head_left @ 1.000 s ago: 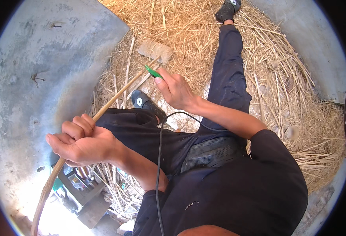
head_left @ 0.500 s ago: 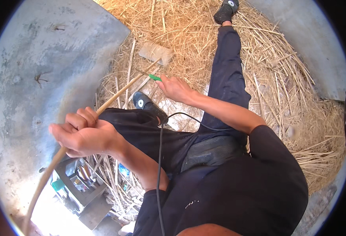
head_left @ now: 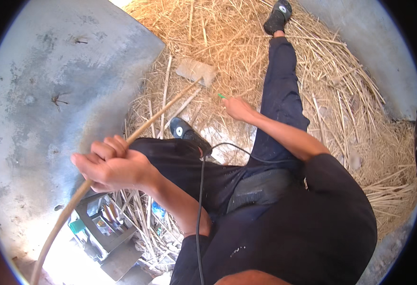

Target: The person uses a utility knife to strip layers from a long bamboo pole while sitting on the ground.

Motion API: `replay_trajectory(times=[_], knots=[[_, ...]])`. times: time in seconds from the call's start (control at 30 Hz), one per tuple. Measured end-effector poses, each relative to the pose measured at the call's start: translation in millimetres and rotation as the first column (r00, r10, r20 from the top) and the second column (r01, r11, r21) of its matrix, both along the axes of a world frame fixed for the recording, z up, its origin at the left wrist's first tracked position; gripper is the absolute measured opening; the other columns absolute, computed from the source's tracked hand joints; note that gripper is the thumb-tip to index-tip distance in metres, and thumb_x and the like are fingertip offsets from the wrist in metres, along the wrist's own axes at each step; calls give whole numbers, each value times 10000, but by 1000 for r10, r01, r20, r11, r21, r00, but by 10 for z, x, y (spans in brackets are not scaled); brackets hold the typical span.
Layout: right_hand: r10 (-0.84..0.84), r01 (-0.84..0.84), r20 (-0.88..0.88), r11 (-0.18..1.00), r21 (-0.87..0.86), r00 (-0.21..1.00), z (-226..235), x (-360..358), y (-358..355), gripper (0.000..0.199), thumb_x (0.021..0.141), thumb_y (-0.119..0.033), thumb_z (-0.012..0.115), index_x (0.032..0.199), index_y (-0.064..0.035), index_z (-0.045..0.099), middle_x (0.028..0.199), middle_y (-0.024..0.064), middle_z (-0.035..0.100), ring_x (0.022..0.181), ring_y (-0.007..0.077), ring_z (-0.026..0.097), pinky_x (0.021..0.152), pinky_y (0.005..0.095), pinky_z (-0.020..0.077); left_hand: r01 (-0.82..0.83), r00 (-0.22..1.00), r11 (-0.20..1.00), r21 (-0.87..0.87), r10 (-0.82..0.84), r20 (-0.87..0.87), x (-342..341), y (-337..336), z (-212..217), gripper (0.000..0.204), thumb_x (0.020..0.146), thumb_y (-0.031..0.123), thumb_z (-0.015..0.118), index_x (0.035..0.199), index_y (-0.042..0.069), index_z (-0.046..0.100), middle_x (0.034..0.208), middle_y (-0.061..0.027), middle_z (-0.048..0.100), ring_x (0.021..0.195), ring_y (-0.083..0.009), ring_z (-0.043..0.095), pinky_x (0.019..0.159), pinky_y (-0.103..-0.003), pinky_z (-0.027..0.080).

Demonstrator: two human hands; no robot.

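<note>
A long, pale peeled stick (head_left: pixel 163 110) slants across the left side, its far tip above a flat block (head_left: pixel 195 71) on the straw. My left hand (head_left: pixel 120 166) is closed round the stick, near its middle, with the lower end running on towards the bottom left rim. In my right hand (head_left: pixel 239 109) is a knife (head_left: pixel 221 96) with a green handle, most of it hidden by my fingers. That hand is to the right of the stick's far end, apart from it.
Straw and shavings (head_left: pixel 232 42) cover the floor around my outstretched leg (head_left: pixel 279 80). A grey wall panel (head_left: pixel 75 85) rises on the left. A dark frame holding small items (head_left: pixel 106 223) stands at lower left. A black cable (head_left: pixel 200 213) runs over my body.
My right hand has drawn back to the right with the knife, away from the stick. My left hand keeps its hold on the stick; the whole view has shifted slightly.
</note>
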State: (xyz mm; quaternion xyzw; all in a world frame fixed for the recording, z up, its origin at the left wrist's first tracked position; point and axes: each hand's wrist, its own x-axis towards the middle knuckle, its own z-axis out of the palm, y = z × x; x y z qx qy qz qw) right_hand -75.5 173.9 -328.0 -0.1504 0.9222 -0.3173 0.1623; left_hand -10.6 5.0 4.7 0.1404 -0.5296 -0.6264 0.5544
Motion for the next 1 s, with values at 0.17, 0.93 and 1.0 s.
replay_trajectory(times=[0.17, 0.93, 1.0], knots=[[-134, 163, 112, 934, -319, 985, 872, 176, 21, 333, 1004, -286, 336, 991, 7, 493, 606, 150, 513, 506, 276, 510, 520, 431, 396, -17, 1000, 1000, -20, 18, 11, 81, -9, -79, 518, 978, 249, 397, 552, 187, 110, 451, 40, 144, 409, -69, 92, 407, -252, 102], [303, -316, 109, 937, 145, 947, 68, 132, -152, 294, 931, -169, 389, 1080, 47, 524, 757, 266, 588, 734, 368, 642, 614, 456, 528, -28, 999, 1000, -10, 28, 33, 19, 198, -26, 513, 966, 238, 411, 546, 189, 121, 432, 45, 162, 403, -64, 99, 402, -253, 111], [122, -129, 133, 990, 49, 984, 228, 196, -143, 312, 946, -213, 375, 1071, 35, 517, 725, 242, 588, 659, 364, 621, 613, 468, 509, -51, 999, 998, -28, 51, 8, -3, 85, -17, 514, 967, 239, 411, 547, 191, 119, 434, 46, 157, 404, -64, 98, 403, -251, 110]])
